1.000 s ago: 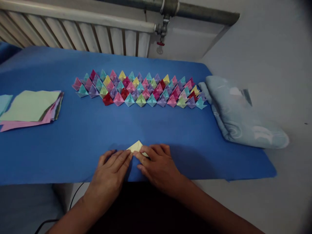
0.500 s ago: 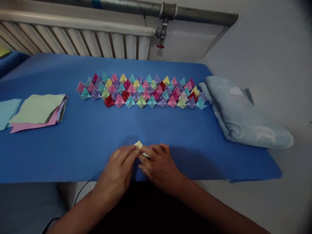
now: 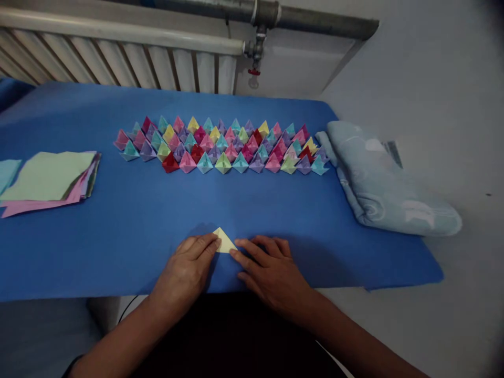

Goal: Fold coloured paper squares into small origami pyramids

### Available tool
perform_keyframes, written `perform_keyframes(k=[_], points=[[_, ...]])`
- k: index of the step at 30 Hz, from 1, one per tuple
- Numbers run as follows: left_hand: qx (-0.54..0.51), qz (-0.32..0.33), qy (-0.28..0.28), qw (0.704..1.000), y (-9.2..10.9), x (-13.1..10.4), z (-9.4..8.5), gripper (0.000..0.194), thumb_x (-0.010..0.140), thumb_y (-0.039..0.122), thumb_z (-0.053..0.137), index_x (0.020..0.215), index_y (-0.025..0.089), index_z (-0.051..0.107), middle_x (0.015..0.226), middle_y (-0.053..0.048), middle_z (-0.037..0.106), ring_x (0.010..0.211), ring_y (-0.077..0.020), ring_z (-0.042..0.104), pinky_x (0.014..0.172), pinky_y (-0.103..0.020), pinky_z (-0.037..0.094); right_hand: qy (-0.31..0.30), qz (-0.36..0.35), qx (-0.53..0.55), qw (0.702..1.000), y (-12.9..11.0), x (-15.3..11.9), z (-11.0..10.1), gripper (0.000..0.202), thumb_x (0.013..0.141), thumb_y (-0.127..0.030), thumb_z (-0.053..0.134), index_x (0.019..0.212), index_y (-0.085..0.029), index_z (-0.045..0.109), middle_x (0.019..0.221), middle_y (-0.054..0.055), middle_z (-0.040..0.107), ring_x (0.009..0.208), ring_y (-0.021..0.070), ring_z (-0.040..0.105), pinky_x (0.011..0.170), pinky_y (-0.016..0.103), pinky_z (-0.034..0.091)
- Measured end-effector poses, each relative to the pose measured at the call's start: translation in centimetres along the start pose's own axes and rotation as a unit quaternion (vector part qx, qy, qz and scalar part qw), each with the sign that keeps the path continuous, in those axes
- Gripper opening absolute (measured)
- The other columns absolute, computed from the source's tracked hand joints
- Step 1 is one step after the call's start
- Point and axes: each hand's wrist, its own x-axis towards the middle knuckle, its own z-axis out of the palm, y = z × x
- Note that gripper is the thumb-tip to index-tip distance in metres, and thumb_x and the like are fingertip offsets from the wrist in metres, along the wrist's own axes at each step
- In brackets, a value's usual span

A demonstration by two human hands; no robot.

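Observation:
A small pale yellow folded paper lies near the front edge of the blue surface, its top coming to a point. My left hand presses its thumb and fingers together on the paper's left side, covering that part. On the other side, my right hand has its fingers spread, with one fingertip touching the paper's lower right corner. Farther back stand rows of small folded paper pieces in many colours.
At the left lies a stack of coloured paper sheets, beside a light blue sheet. A folded pale blue cloth rests at the right. Behind the surface are a radiator and a pipe with a red-handled valve.
My right hand has slid right along the paper and its fingers have spread, so more of the yellow paper shows. The whole view has shifted slightly.

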Motion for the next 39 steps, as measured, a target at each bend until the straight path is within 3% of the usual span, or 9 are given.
perform_keyframes(k=[5, 12, 16, 23, 26, 29, 31, 36, 39], points=[[-0.032, 0.014, -0.025, 0.999, -0.4, 1.1, -1.0, 0.030, 0.092, 0.014, 0.045, 0.116, 0.013, 0.062, 0.115, -0.013, 0.065, 0.100, -0.0223, 0.061, 0.088, -0.040, 0.055, 0.013, 0.055, 0.021, 0.998, 0.1, -1.2, -0.6, 0.030, 0.096, -0.033, 0.049, 0.123, -0.027, 0.061, 0.131, 0.005, 0.060, 0.110, 0.0280, 0.051, 0.089, 0.046, 0.037], [-0.093, 0.038, -0.177, 0.979, -3.0, 4.3, -2.7, 0.018, 0.083, 0.019, 0.061, 0.101, 0.020, 0.065, 0.107, -0.007, 0.063, 0.096, -0.0198, 0.059, 0.084, -0.033, 0.051, 0.078, 0.137, 0.075, 0.985, -0.5, -2.5, -0.1, 0.028, 0.096, -0.030, 0.048, 0.118, -0.024, 0.063, 0.126, 0.009, 0.061, 0.111, 0.0268, 0.053, 0.092, 0.048, 0.039], [-0.116, 0.042, -0.235, 0.964, -3.9, 5.7, -3.0, 0.019, 0.081, 0.021, 0.062, 0.100, 0.021, 0.064, 0.097, -0.003, 0.060, 0.089, -0.0170, 0.059, 0.079, -0.029, 0.050, 0.109, 0.140, 0.081, 0.981, -0.5, -2.4, 0.3, 0.024, 0.095, -0.029, 0.049, 0.112, -0.023, 0.065, 0.121, 0.009, 0.064, 0.108, 0.0267, 0.055, 0.089, 0.047, 0.041], [-0.169, 0.052, -0.260, 0.949, -4.7, 6.2, -3.3, 0.015, 0.086, 0.026, 0.058, 0.098, 0.020, 0.065, 0.093, -0.002, 0.059, 0.082, -0.0140, 0.059, 0.076, -0.026, 0.048, 0.135, 0.111, 0.085, 0.981, -0.1, -2.5, 0.8, 0.021, 0.093, -0.026, 0.051, 0.109, -0.021, 0.065, 0.118, 0.011, 0.064, 0.106, 0.0267, 0.056, 0.088, 0.046, 0.042], [-0.130, 0.040, -0.242, 0.961, -4.2, 5.7, -3.2, 0.018, 0.090, 0.027, 0.052, 0.099, 0.021, 0.066, 0.097, -0.003, 0.062, 0.086, -0.0153, 0.061, 0.080, -0.026, 0.049, 0.140, 0.105, 0.098, 0.980, 0.0, -2.6, 0.9, 0.021, 0.093, -0.024, 0.051, 0.110, -0.022, 0.063, 0.117, 0.011, 0.064, 0.106, 0.0266, 0.056, 0.089, 0.047, 0.042], [-0.052, -0.013, -0.187, 0.981, -3.0, 5.0, -2.7, 0.027, 0.093, 0.021, 0.040, 0.098, 0.018, 0.067, 0.099, -0.007, 0.064, 0.090, -0.0202, 0.060, 0.084, -0.032, 0.048, 0.156, 0.109, 0.133, 0.973, 0.1, -2.6, 0.7, 0.021, 0.093, -0.021, 0.051, 0.111, -0.022, 0.062, 0.117, 0.010, 0.063, 0.107, 0.0254, 0.057, 0.090, 0.046, 0.043], [-0.021, -0.039, -0.159, 0.986, -1.9, 4.6, -2.4, 0.030, 0.094, 0.018, 0.037, 0.097, 0.018, 0.067, 0.096, -0.008, 0.063, 0.085, -0.0214, 0.060, 0.077, -0.034, 0.048, 0.174, 0.121, 0.173, 0.962, 0.1, -2.1, 0.4, 0.021, 0.093, -0.020, 0.050, 0.111, -0.022, 0.062, 0.117, 0.010, 0.063, 0.108, 0.0241, 0.057, 0.092, 0.044, 0.044], [0.113, -0.105, -0.062, 0.986, 0.2, 4.9, -2.2, 0.028, 0.095, 0.022, 0.039, 0.085, 0.019, 0.065, 0.078, -0.006, 0.059, 0.070, -0.0214, 0.058, 0.065, -0.033, 0.046, 0.200, 0.173, 0.299, 0.917, -0.7, 1.2, 0.1, 0.018, 0.090, -0.024, 0.053, 0.106, -0.020, 0.060, 0.099, 0.008, 0.065, 0.088, 0.0190, 0.062, 0.080, 0.034, 0.051], [0.101, -0.124, 0.008, 0.987, 1.2, 5.4, -2.0, 0.025, 0.094, 0.021, 0.040, 0.086, 0.018, 0.064, 0.080, -0.006, 0.060, 0.072, -0.0205, 0.058, 0.066, -0.032, 0.047, 0.216, 0.196, 0.360, 0.886, -1.5, 3.9, 0.2, 0.018, 0.088, -0.029, 0.057, 0.103, -0.020, 0.057, 0.090, 0.005, 0.065, 0.076, 0.0162, 0.061, 0.070, 0.029, 0.050]])
